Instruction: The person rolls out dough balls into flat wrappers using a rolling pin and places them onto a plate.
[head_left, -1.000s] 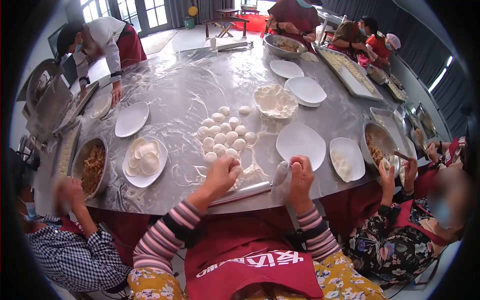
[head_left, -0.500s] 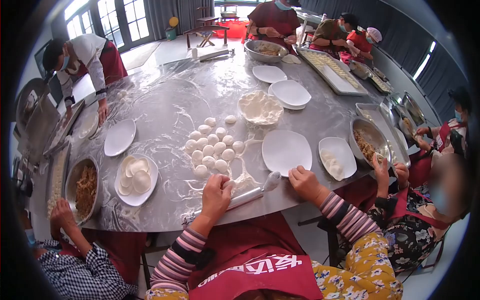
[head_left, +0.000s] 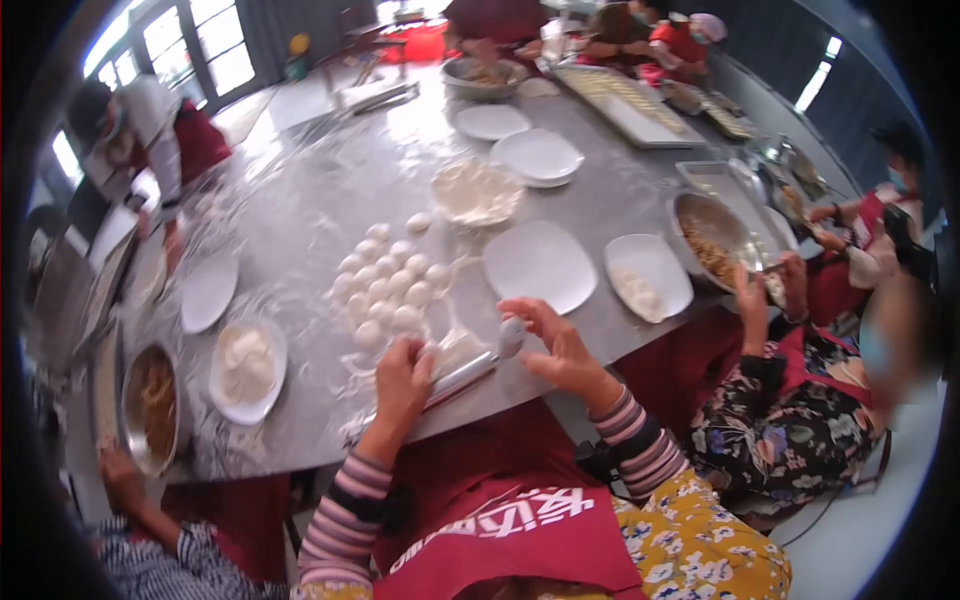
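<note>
My left hand is closed in a pinch beside the left part of the metal rolling pin; what its fingers hold is too blurred to make out. At the pin's right end, the fingers and thumb of my right hand are spread around the pale handle. Just beyond the pin lies a cluster of round white dough pieces on the floury metal table. A white plate sits beyond my right hand, bare on top.
A bowl of flour stands past the dough. Left are a plate of stacked dough rounds and a filling bowl. Right are a plate with dough and another filling bowl. Co-workers' hands work nearby.
My right hand has moved left from the empty plate's edge to the rolling pin's handle, its fingers spreading. The view has shifted, and my left hand stays near the pin.
</note>
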